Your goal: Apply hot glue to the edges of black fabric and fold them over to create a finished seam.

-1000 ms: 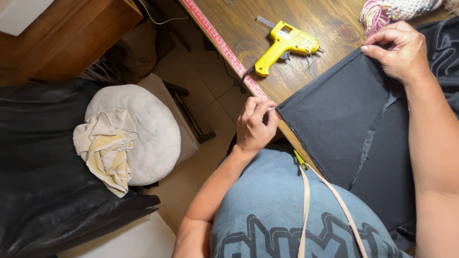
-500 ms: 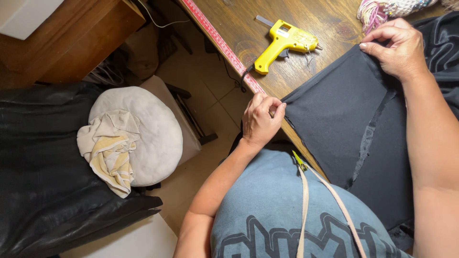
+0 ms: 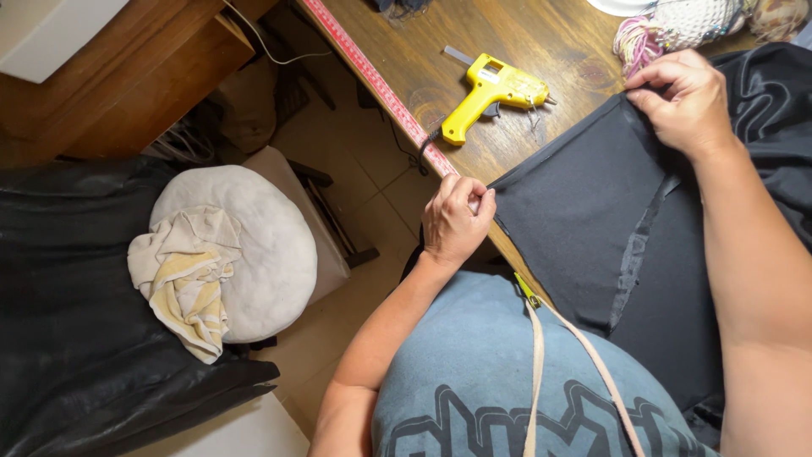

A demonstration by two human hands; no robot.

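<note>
From my head camera, the black cloth lies on the bench, spread from its corner at the bench's near edge out toward 2 o'clock. The top edge I have pulled straight is its long line, running from about 8 o'clock up to 2 o'clock between my two hands.

My left hand sits at the cloth's lower left corner, right at the bench edge. Its fingers are curled together, pinched on that corner, thumb against the forefinger.

My right hand is at the far end of the same edge, toward 2 o'clock from the left one. Its fingers are closed on the cloth's upper corner, knuckles up.

A seam strip runs down the cloth toward 6 o'clock.

At 12 o'clock from my left hand lies a yellow glue gun, clear of the cloth, nozzle toward 3 o'clock. A red tape measure follows the bench edge. Yarn sits just beyond my right hand.
</note>
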